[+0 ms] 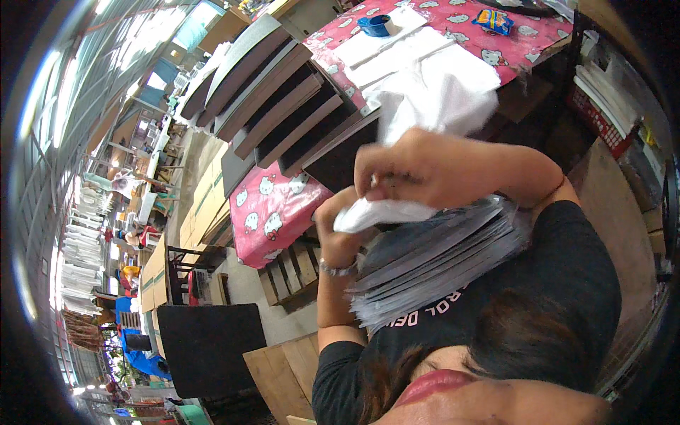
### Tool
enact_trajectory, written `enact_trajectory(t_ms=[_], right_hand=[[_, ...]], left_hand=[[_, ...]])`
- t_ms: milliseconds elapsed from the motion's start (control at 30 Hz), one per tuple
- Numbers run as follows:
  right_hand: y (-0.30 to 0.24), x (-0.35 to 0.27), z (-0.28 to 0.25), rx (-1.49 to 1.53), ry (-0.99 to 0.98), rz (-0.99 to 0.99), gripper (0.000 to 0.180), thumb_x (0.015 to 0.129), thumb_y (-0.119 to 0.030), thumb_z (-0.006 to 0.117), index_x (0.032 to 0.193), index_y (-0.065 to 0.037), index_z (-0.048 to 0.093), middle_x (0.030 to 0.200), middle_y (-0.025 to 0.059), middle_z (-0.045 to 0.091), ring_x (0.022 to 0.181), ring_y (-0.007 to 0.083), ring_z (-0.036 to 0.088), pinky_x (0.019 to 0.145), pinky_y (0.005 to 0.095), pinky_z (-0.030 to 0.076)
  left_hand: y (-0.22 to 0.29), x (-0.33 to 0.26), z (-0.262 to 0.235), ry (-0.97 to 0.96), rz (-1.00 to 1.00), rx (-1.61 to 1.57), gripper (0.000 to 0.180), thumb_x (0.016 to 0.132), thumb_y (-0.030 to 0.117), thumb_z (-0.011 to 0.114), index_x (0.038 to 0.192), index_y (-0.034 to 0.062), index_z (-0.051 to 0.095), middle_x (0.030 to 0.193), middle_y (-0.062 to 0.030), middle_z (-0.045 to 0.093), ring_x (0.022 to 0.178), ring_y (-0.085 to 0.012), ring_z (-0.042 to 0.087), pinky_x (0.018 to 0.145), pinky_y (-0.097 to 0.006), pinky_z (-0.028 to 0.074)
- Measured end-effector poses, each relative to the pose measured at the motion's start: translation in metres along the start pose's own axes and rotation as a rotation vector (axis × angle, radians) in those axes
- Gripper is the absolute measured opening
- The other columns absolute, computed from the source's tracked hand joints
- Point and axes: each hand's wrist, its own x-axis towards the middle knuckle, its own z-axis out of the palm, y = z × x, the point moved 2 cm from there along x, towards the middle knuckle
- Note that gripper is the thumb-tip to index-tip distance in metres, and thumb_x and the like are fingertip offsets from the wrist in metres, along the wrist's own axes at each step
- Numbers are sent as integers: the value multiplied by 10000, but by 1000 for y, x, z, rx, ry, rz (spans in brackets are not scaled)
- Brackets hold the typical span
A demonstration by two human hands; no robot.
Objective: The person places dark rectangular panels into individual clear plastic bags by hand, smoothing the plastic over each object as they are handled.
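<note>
My right hand [418, 170] is closed with its fingers pinched on a thin white sheet [443, 95], crumpled and blurred above the hand. Whether it is plastic or tissue I cannot tell. A white fold [386, 214] shows just below the fingers, beside my left hand [333, 221]. The left hand, bracelet at its wrist, is bent around that fold, its fingers partly hidden. Between my forearms, against my dark shirt, rests a thick stack of thin greyish sheets [439, 258] with uneven, fanned edges. What supports the stack is hidden.
Ahead is a table with a pink patterned cover [280, 202]. Stacks of dark boards [276, 92] stand on its left side. Behind the hands lie white stacks [397, 53], a blue tape roll [374, 26] and a blue packet [494, 22]. A red crate [602, 117] stands right.
</note>
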Motion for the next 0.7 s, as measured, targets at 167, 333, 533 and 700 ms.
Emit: enact_trajectory(t_ms=[167, 333, 533, 700], right_hand=[[28, 5, 5, 1, -44, -25, 474, 731, -255, 728, 1101, -19, 547, 818, 148, 645, 716, 248, 626, 638, 322, 466], [106, 13, -4, -163, -71, 297, 322, 790, -315, 633, 907, -16, 628, 780, 167, 623, 755, 313, 612, 689, 371, 461], [102, 37, 63, 137, 324, -189, 83, 779, -112, 593, 797, -32, 581, 818, 101, 573, 815, 261, 579, 742, 353, 455], [123, 31, 55, -323, 455, -207, 157, 732, -226, 587, 639, -104, 552, 578, 93, 543, 561, 253, 582, 589, 413, 474]], left_hand=[[12, -9, -7, 498, -157, -298, 121, 795, 60, 611, 879, 5, 545, 825, -29, 577, 771, -110, 546, 715, -241, 437], [-35, -3, -37, 673, -395, -138, 202, 872, 188, 596, 978, 20, 557, 913, -62, 614, 767, -161, 600, 658, -298, 496], [-116, -5, -39, 485, -826, -494, 333, 938, 309, 447, 1096, 28, 526, 1021, -73, 596, 879, -196, 595, 759, -350, 498], [-81, 23, 8, 426, -783, -593, 340, 901, 312, 498, 1113, 49, 534, 1010, -61, 603, 798, -203, 596, 729, -328, 491]])
